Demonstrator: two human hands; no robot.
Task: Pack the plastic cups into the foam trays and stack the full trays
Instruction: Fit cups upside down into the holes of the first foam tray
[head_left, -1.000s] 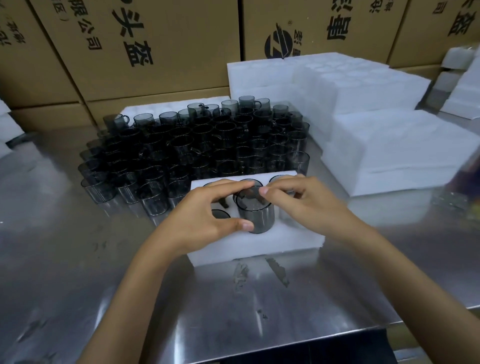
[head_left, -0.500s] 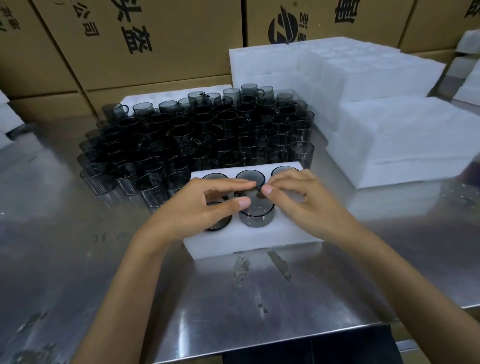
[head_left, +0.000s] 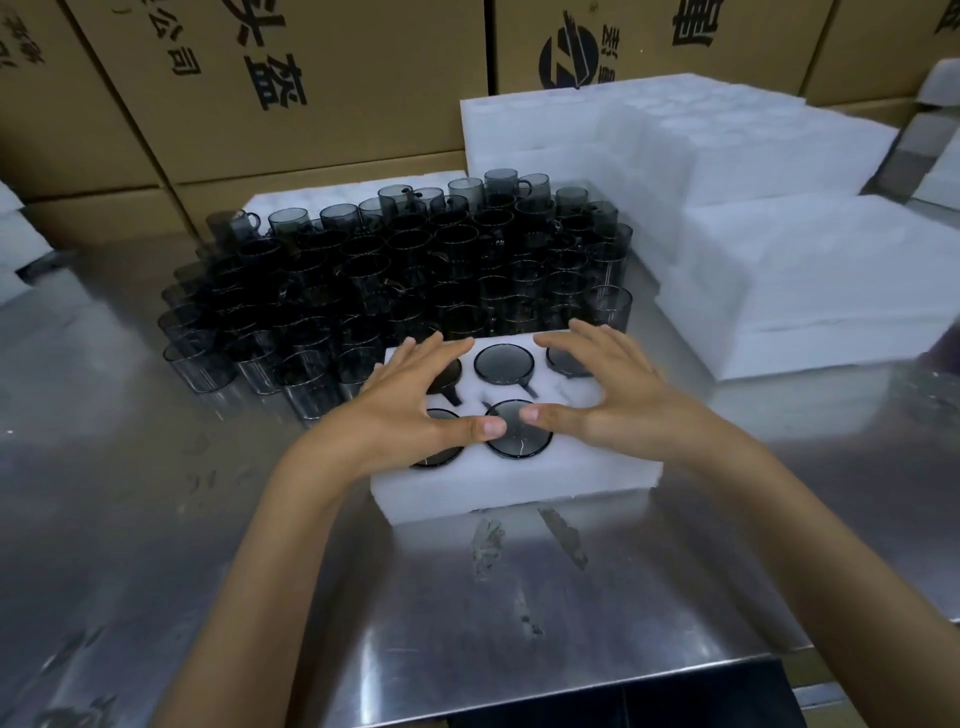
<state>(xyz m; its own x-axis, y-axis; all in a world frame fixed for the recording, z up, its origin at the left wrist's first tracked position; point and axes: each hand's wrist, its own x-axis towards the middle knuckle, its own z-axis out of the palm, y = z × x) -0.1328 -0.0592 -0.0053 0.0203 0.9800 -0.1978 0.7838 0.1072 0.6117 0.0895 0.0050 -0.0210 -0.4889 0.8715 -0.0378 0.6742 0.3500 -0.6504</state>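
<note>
Both grips wide, L hand (head_left: 410, 400) & R hand (head_left: 613, 400) over foam tray (head_left: 519, 483), boxes (head_left: 291, 78) marked 头盔

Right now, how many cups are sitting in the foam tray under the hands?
5 visible in the tray: back left, back middle, back right, front left, front middle. The right hand hides the front right pocket.

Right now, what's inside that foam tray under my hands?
Five dark cups sit sunk in the foam tray: three in the back row, two in front, including the front middle cup. The right hand hides the front right pocket.
</note>
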